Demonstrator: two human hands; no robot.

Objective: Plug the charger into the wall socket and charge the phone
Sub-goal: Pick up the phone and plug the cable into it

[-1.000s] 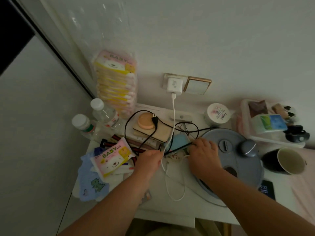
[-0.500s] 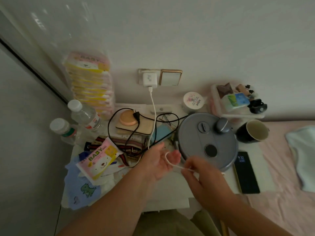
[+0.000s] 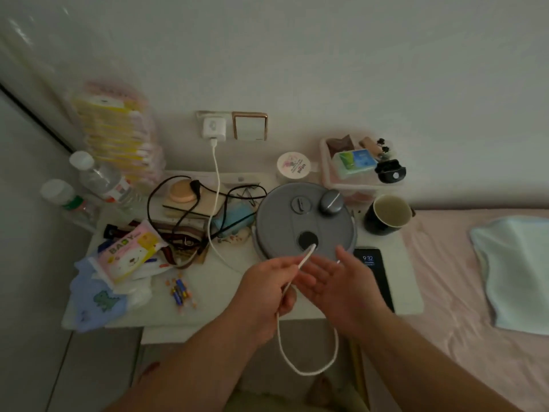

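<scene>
Left hand pinches the white cable; right hand hangs open beside the phone.

You can see two hands, two bottles, one phone, one cup and one charger.

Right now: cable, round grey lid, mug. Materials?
Cable: white, probably rubbery plastic; it bends in soft loops. Lid: matte grey, likely moulded plastic, no glare. Mug: dark outside, pale inside, thick rim, looks ceramic; dim light leaves it open.
</scene>
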